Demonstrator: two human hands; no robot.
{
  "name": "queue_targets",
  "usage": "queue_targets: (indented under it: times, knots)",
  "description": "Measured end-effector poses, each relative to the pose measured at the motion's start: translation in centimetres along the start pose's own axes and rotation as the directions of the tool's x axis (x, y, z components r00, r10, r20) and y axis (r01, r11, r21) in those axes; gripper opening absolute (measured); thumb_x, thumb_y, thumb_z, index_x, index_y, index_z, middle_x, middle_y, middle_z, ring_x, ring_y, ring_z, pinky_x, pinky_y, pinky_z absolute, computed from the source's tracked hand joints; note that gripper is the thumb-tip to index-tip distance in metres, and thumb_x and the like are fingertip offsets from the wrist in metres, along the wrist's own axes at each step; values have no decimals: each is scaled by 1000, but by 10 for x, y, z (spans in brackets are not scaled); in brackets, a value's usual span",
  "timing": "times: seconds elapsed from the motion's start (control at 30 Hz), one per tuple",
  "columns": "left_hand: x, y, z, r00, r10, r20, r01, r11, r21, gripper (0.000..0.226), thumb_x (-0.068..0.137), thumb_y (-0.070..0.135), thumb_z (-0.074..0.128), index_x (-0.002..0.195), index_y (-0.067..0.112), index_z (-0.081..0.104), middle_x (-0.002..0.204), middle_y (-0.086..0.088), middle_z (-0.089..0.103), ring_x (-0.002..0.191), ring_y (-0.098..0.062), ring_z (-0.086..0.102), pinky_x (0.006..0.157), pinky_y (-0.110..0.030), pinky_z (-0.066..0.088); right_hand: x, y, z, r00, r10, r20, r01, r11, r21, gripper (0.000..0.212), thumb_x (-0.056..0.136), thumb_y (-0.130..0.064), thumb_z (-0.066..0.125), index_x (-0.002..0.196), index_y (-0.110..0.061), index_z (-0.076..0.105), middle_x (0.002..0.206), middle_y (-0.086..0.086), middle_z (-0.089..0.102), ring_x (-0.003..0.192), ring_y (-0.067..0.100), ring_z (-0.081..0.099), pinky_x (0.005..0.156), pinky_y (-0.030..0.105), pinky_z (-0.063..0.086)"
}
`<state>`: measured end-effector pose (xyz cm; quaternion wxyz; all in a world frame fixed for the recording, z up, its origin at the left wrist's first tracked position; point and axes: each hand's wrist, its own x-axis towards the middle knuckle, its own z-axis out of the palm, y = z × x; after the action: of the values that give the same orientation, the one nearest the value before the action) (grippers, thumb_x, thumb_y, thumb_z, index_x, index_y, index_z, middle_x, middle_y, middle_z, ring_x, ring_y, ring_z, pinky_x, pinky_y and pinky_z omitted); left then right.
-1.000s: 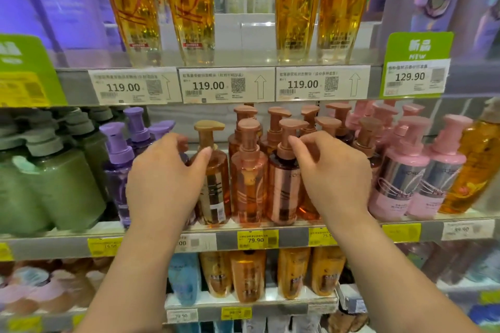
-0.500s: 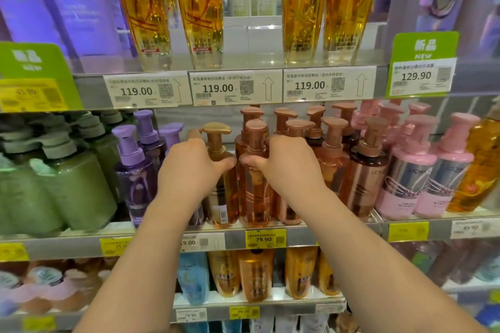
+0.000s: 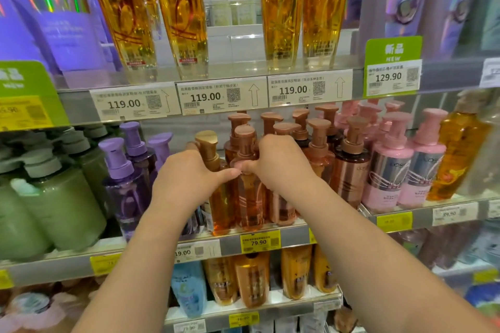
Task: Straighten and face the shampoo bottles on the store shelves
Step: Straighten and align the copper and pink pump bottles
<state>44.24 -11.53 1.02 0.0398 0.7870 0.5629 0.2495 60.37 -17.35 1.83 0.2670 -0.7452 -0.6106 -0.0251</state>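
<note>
On the middle shelf (image 3: 292, 236) stands a cluster of amber and copper pump bottles. My left hand (image 3: 186, 181) wraps round the gold-capped amber bottle (image 3: 209, 154), thumb pointing right. My right hand (image 3: 281, 163) grips the copper pump bottle (image 3: 250, 197) at the front centre, its thumb meeting my left thumb on that bottle's shoulder. Both bottles stand upright at the shelf's front edge. More copper bottles (image 3: 349, 167) stand behind and to the right, partly hidden by my right hand.
Purple pump bottles (image 3: 121, 178) and green ones (image 3: 54, 197) stand to the left, pink ones (image 3: 389, 170) to the right. Tall golden bottles (image 3: 281, 16) line the shelf above. Price tags run along the shelf edges. Orange and blue bottles fill the shelf below (image 3: 251, 305).
Both hands have closed in toward each other round the front bottles; my right hand moved left from the darker copper bottle. The thumbs now touch. The view has moved closer.
</note>
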Motion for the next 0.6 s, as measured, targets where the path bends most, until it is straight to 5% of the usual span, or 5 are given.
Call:
queue_targets:
  times: [0.1,0.23,0.37,0.47,0.6]
  knots:
    - [8,-4,1,999,47,25,-48,998,46,70,60,77,70,85,15,53,68,3,53,75,-22,57,59,-33,46,-1,0,0,1000,4,3,-4,1000,-3,50,81,-55,72,64,-20,40,62,-5,42,72,21,50,62,30,37]
    - [22,-15,-12,960,60,275,-40,996,-77,57,69,58,78,108,20,62,100,3,67,88,-18,61,71,-32,48,1,1,2,1000,4,9,-4,1000,6,48,81,-58,71,69,-18,49,66,-3,48,75,23,56,62,31,40]
    - [20,-19,-20,903,91,420,58,943,-328,52,76,33,82,118,21,55,101,10,70,56,-13,61,59,-28,47,2,3,4,1000,-11,-3,11,1000,11,45,81,-60,70,78,-17,56,68,-3,49,75,23,54,63,31,40]
    - [13,-16,-17,924,56,378,92,928,-361,57,74,34,84,115,18,48,87,2,73,48,-14,65,51,-30,51,2,4,6,1000,-15,-18,15,1000,20,45,81,-59,70,76,-18,55,63,-6,45,72,22,52,62,30,39]
    - [2,-5,-7,994,7,112,8,991,-134,66,65,62,79,101,14,53,55,3,64,39,-2,59,41,-20,37,2,5,7,999,-11,-39,11,1000,13,45,82,-58,71,74,-18,52,62,-6,43,71,21,51,61,30,37]
